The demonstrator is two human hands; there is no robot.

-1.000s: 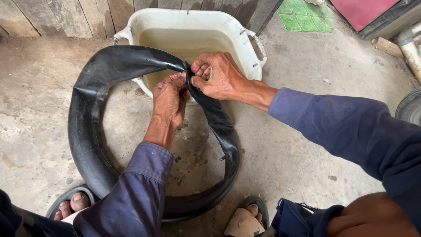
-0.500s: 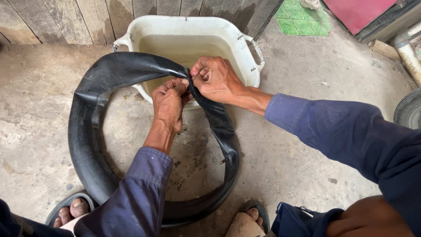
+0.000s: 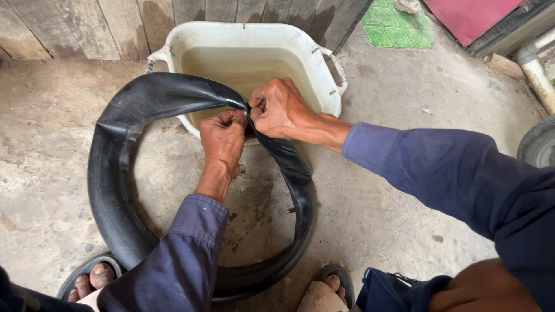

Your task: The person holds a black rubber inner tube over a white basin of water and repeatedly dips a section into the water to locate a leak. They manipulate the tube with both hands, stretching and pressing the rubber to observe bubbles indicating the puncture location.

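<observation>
**Pinch point barely shifted, tube kept folded over the tub**

Hardly anything is moved since the earlier frames, tbh. Both hands are kept clamped on the same fold of the black inner tube [image 3: 124,190], maybe nudged a touch closer to the white plastic tub [image 3: 324,69], and the view is tilted slightly. The left hand [image 3: 222,138] is closed in a fist around the rubber, knuckles up, and the right hand [image 3: 280,107] is closed too, with the fold pinched between thumb and fingers right against the left.

The tube is draped with its top part over the tub's near rim, above the murky water, while the rest of the loop is laid on the concrete floor [image 3: 52,173]. A small valve stem [image 3: 291,211] is seen poking inward on the right side of the loop.

So the same spot on the rubber is being worked, not a new section. Sandalled feet are visible at the bottom edge.
</observation>
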